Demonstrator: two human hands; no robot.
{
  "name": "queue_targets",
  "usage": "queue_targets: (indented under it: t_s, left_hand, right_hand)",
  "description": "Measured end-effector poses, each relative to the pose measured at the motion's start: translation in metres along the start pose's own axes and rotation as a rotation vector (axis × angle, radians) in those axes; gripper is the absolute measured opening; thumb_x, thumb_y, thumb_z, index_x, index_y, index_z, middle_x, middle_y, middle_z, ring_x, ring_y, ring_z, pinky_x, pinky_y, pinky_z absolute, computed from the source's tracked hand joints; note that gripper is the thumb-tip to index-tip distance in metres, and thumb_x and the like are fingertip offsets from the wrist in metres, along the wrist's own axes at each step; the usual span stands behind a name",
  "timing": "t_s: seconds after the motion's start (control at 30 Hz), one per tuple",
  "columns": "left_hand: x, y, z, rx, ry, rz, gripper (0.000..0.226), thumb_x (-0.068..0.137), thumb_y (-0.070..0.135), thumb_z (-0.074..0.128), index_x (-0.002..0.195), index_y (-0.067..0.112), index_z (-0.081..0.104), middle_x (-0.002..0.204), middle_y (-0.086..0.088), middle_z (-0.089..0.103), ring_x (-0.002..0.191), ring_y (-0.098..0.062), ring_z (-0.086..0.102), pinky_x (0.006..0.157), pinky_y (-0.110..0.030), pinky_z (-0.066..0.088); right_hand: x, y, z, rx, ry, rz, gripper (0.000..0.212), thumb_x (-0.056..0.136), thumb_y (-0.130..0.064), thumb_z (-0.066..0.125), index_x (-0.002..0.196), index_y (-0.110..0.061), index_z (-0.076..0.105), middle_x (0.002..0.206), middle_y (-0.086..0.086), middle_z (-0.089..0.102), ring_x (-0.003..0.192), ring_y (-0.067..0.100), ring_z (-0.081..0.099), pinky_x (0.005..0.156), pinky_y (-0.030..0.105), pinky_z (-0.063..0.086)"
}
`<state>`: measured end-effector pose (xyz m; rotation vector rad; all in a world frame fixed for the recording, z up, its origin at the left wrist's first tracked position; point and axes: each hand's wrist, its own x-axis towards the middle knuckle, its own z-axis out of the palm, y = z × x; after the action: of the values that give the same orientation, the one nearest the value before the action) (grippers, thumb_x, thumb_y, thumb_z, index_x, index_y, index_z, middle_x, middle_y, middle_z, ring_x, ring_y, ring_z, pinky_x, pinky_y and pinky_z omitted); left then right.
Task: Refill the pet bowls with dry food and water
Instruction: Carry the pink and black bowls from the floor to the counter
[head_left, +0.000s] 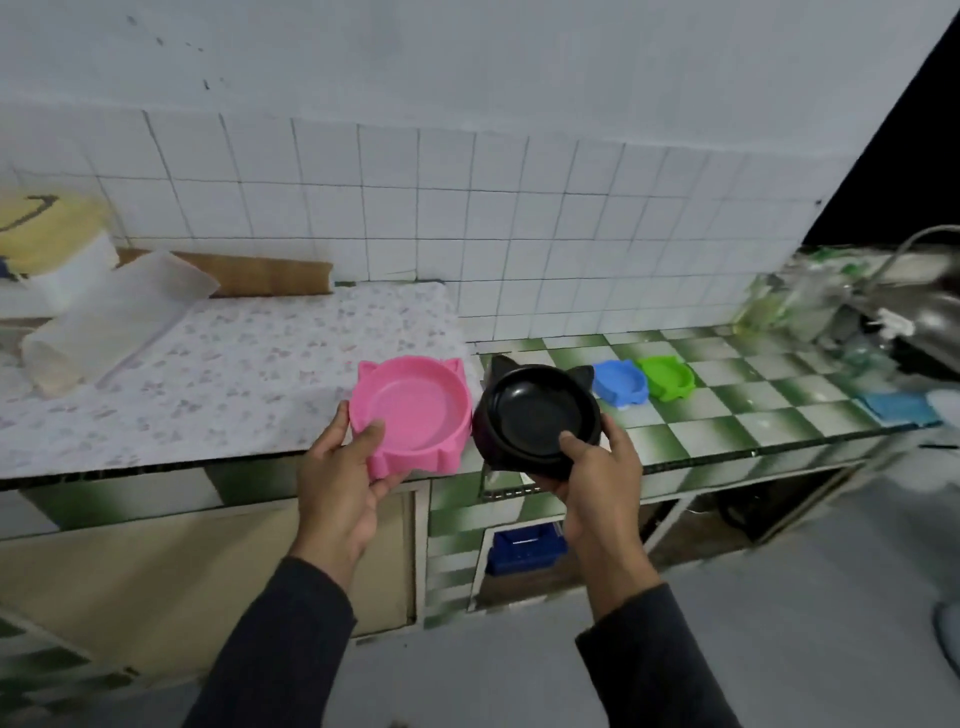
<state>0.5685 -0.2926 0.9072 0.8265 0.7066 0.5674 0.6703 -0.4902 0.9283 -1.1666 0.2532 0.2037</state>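
I see pink bowl (410, 413) gripped in my left hand (343, 478), black bowl (540, 415) in right hand (597, 467), both empty, held above counter edge (727, 447). Blue bowl (618, 382), green bowl (667, 376) wait on counter. No filling done, by my judgement.

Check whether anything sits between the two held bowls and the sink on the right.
Yes. The small blue cat-eared bowl and the green one sit on the green checkered counter between the held black bowl and the sink.
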Motion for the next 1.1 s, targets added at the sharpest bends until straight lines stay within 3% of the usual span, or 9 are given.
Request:
queue_targets:
  t_s: [0.2, 0.3, 0.43, 0.67, 0.77, 0.87, 1.0, 1.1]
  left_hand:
    - [0.007, -0.048, 0.066, 0.062, -0.118, -0.077, 0.064, 0.092, 0.007, 0.072, 0.150, 0.022, 0.050, 0.152, 0.005, 0.050, 0.117, -0.024, 0.063, 0.083, -0.052, 0.063]
    - [0.011, -0.072, 0.099, 0.105, -0.154, -0.115, 0.064, 0.092, 0.007, 0.072, 0.151, 0.023, 0.050, 0.154, 0.005, 0.049, 0.117, -0.024, 0.062, 0.089, -0.056, 0.061]
    - [0.023, -0.102, 0.143, 0.155, -0.220, -0.149, 0.061, 0.094, 0.007, 0.070, 0.150, 0.025, 0.051, 0.154, 0.003, 0.048, 0.118, -0.025, 0.060, 0.086, -0.051, 0.061]
    - [0.063, -0.151, 0.221, 0.174, -0.295, -0.231, 0.058, 0.096, 0.006, 0.067, 0.149, 0.024, 0.053, 0.130, 0.012, 0.059, 0.119, -0.027, 0.061, 0.086, -0.053, 0.062]
    - [0.080, -0.170, 0.254, 0.169, -0.296, -0.269, 0.057, 0.095, 0.005, 0.069, 0.147, 0.024, 0.055, 0.117, 0.015, 0.062, 0.117, -0.027, 0.062, 0.089, -0.057, 0.060]
    - [0.097, -0.187, 0.284, 0.188, -0.297, -0.282, 0.056, 0.094, 0.006, 0.070, 0.145, 0.024, 0.056, 0.127, 0.006, 0.063, 0.114, -0.027, 0.063, 0.087, -0.053, 0.062]
    - [0.115, -0.206, 0.314, 0.198, -0.311, -0.277, 0.056, 0.095, 0.007, 0.070, 0.147, 0.022, 0.055, 0.117, 0.015, 0.064, 0.111, -0.026, 0.065, 0.075, -0.044, 0.064]
    - [0.125, -0.221, 0.332, 0.215, -0.319, -0.295, 0.054, 0.096, 0.008, 0.068, 0.148, 0.020, 0.055, 0.130, 0.010, 0.063, 0.116, -0.027, 0.063, 0.081, -0.048, 0.064]
  right_hand:
    - [0.035, -0.023, -0.059, 0.045, 0.154, -0.041, 0.059, 0.089, 0.005, 0.062, 0.135, -0.030, 0.054, 0.119, 0.004, 0.064, 0.103, 0.032, 0.068, 0.064, 0.045, 0.062]
    - [0.054, -0.033, -0.086, 0.068, 0.240, -0.049, 0.058, 0.089, 0.005, 0.061, 0.134, -0.030, 0.053, 0.124, 0.008, 0.063, 0.103, 0.032, 0.068, 0.062, 0.044, 0.061]
    - [0.085, -0.046, -0.115, 0.080, 0.319, -0.064, 0.058, 0.089, 0.006, 0.059, 0.139, -0.023, 0.051, 0.131, 0.012, 0.060, 0.105, 0.036, 0.067, 0.061, 0.048, 0.061]
    - [0.152, -0.075, -0.150, 0.094, 0.417, -0.071, 0.055, 0.092, 0.004, 0.058, 0.136, -0.027, 0.050, 0.125, 0.005, 0.059, 0.104, 0.031, 0.067, 0.068, 0.054, 0.062]
    - [0.184, -0.086, -0.160, 0.107, 0.456, -0.078, 0.057, 0.092, 0.006, 0.056, 0.138, -0.025, 0.050, 0.125, 0.008, 0.060, 0.104, 0.032, 0.067, 0.066, 0.051, 0.062]
    - [0.213, -0.095, -0.169, 0.087, 0.487, -0.077, 0.058, 0.092, 0.006, 0.055, 0.141, -0.025, 0.048, 0.130, 0.010, 0.058, 0.106, 0.031, 0.066, 0.068, 0.049, 0.063]
    - [0.247, -0.105, -0.181, 0.072, 0.512, -0.064, 0.058, 0.093, 0.005, 0.055, 0.141, -0.025, 0.048, 0.134, 0.009, 0.055, 0.108, 0.030, 0.064, 0.061, 0.039, 0.061]
    - [0.268, -0.110, -0.191, 0.075, 0.516, -0.055, 0.057, 0.093, 0.006, 0.054, 0.140, -0.025, 0.049, 0.134, 0.008, 0.053, 0.108, 0.028, 0.062, 0.056, 0.034, 0.060]
